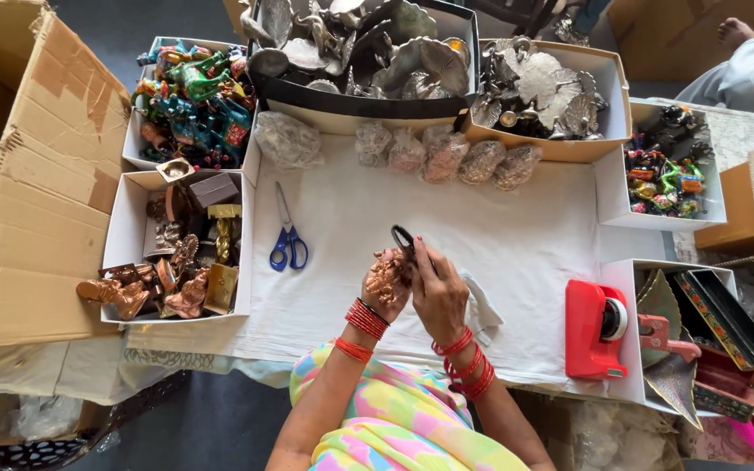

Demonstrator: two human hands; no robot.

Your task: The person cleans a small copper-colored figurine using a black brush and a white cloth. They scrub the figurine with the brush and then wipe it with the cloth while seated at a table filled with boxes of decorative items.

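My left hand (387, 288) grips a small copper-coloured figurine (385, 272) over the white cloth (517, 235). Right beside it, my right hand (436, 292) holds black-handled scissors (404, 242) with the handles pointing away from me, blades down against the figurine. Both wrists carry red bangles. A bit of clear plastic wrap (482, 310) lies on the cloth just right of my right hand.
Blue-handled scissors (288, 235) lie on the cloth to the left. A red tape dispenser (597, 329) stands at right. Boxes of copper figurines (176, 253), coloured figurines (189, 100) and silver pieces (368, 48) ring the cloth, with several wrapped bundles (442, 157) at the back. A cardboard box (37, 174) lies far left. Another person's foot (735, 33) shows top right.
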